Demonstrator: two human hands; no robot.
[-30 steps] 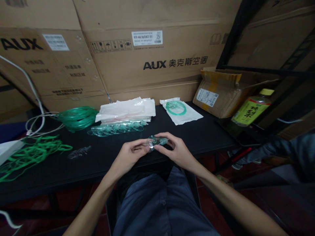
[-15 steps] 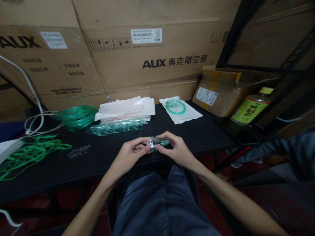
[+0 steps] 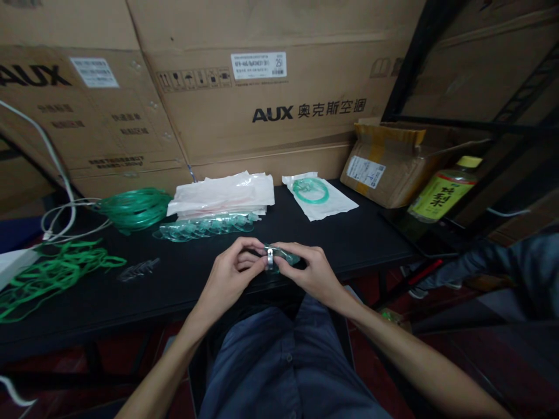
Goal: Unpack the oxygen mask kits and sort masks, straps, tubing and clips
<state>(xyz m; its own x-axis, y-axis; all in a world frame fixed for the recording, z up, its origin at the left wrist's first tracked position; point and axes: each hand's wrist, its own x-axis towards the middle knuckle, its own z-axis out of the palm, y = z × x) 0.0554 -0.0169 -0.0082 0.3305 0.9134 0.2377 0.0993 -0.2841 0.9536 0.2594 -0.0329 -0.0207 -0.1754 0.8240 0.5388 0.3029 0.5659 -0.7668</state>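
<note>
Between my two hands is a clear green oxygen mask (image 3: 285, 255) with a shiny metal nose strip (image 3: 269, 257) facing me. My left hand (image 3: 233, 267) pinches its left edge by the strip with thumb and fingertips. On the other side, my right hand (image 3: 315, 269) grips the mask, thumb beside the strip and fingers across the top. Much of the mask is covered by the fingers. Beyond the hands lies a row of nested green oxygen masks (image 3: 209, 227), in front of a stack of white pouches (image 3: 222, 195).
Coiled green tubing (image 3: 135, 208), green elastic straps (image 3: 65, 273) and small clear plastic connectors (image 3: 138, 269) lie left on the black table (image 3: 174, 285). Behind right are a white pouch with a green coil (image 3: 312, 192), an open carton (image 3: 384, 169) and a drink bottle (image 3: 445, 192). Large cartons (image 3: 271, 134) stand behind.
The mask has turned in my hands; its green connector end, visible earlier by the right fingers, is now hidden. My right fingers have moved over the top of the mask.
</note>
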